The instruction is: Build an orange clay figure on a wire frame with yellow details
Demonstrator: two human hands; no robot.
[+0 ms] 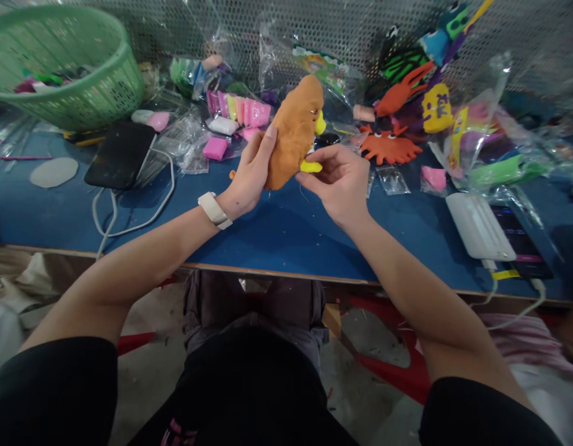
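Observation:
My left hand (250,170) is closed around the side of an orange-brown clay figure (293,127), holding it upright above the blue table. A yellow clay piece (320,122) sticks out from the figure's right side. Lower on the same side, my right hand (342,179) pinches a second yellow clay piece (311,166) between thumb and fingertips, against the figure. Whether this lower piece is attached cannot be made out. The figure's far side is hidden. Just right of my right hand lies an orange clay crab (391,146).
A green basket (100,93) stands at the back left beside a black power bank (120,153) with a white cable. Pink clay packs (215,148) and plastic bags lie along the mesh wall. A white power bank (480,226) and a phone (523,241) sit at right, near the table edge.

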